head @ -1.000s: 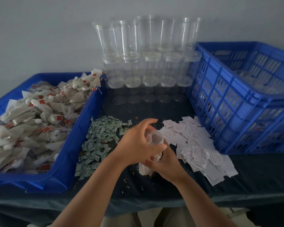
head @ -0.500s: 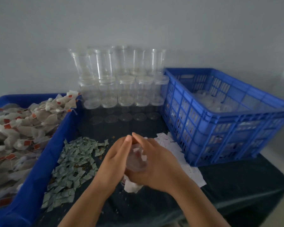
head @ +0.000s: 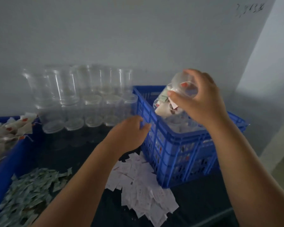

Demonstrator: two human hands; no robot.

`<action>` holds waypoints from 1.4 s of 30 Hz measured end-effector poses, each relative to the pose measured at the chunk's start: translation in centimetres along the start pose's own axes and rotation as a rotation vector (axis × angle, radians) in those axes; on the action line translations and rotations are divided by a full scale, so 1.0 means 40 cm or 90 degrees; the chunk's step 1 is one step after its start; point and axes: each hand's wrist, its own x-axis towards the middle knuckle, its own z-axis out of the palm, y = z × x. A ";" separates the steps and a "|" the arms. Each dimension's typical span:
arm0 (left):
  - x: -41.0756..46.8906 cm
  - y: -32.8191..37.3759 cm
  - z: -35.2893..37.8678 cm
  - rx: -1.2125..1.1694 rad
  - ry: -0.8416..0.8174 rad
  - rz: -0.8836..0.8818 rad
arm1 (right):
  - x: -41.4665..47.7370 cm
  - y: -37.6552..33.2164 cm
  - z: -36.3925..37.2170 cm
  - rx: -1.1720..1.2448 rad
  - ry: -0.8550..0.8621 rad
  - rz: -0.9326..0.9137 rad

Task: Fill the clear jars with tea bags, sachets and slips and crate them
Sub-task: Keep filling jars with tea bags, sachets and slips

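My right hand (head: 202, 99) grips a filled clear jar (head: 174, 97), tilted on its side above the blue crate (head: 175, 136) at the right. Tea bags with red tags and a slip show through its wall. More clear jars lie inside the crate, blurred. My left hand (head: 129, 133) hangs beside the crate's left wall with loosely curled fingers, holding nothing. White slips (head: 143, 187) lie heaped in front of the crate. Green sachets (head: 28, 195) are piled at the lower left. Tea bags (head: 8, 133) fill the blue bin (head: 5, 171) at the left.
Several empty clear jars (head: 75, 95) stand stacked against the grey wall at the back, with lids (head: 53, 126) in front of them. A dark cloth (head: 200, 200) covers the table. The table's right edge lies just past the crate.
My right hand has lifted the jar from the table's middle up and right over the blue crate. My left hand has let go of it and moved to the crate's side. The view swung right.
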 end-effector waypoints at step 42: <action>-0.227 -0.323 0.108 -0.068 0.068 0.025 | -0.073 -0.009 0.129 -0.036 -0.071 -0.086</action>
